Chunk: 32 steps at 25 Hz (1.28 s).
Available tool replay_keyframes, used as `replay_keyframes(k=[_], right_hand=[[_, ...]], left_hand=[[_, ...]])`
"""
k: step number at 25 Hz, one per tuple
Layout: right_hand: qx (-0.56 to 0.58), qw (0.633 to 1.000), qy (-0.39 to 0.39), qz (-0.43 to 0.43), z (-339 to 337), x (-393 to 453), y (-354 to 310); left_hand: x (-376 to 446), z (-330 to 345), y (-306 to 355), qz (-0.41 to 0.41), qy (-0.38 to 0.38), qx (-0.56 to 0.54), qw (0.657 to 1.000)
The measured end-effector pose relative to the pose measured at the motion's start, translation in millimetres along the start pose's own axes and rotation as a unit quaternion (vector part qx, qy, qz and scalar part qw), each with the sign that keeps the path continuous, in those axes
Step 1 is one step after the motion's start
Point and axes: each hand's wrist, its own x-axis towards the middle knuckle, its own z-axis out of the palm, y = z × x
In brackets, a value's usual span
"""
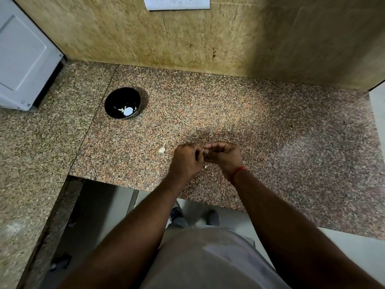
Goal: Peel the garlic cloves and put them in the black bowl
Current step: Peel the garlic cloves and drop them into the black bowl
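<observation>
My left hand [187,161] and my right hand [224,155] meet over the granite counter [270,132] near its front edge. Their fingertips pinch a garlic clove [203,152] between them; only a sliver of it shows. An unpeeled garlic clove [162,149] lies on the counter just left of my left hand. A small pale scrap of peel [205,167] lies under my hands. The black bowl [123,103] stands at the back left, with white pieces in its bottom.
A white appliance [23,59] sits at the far left against the tiled wall [187,38]. The counter's front edge is cut in an L shape; below it are the floor and my shoes [177,215].
</observation>
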Motion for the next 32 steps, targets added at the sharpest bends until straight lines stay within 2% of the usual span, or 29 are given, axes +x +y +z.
replay_keyframes(k=[13,20,24,28,32], right_hand=[[0.011,1.0,-0.005,0.006,3,-5,-4],[0.057,0.997,-0.025,0.056,0,-1,-5],[0.059,0.996,-0.021,0.066,1,0,-4],[0.067,0.995,-0.007,0.073,4,1,-2],[0.079,0.993,-0.007,0.082,9,0,0]], left_hand=[[-4,2,6,-0.014,0.01,0.028,0.999],[-5,0,-1,-0.096,-0.015,-0.129,0.987],[-9,1,-6,-0.163,-0.036,-0.251,0.953],[-8,1,-13,-0.201,-0.043,-0.305,0.93],[-7,1,-20,-0.222,-0.049,-0.319,0.92]])
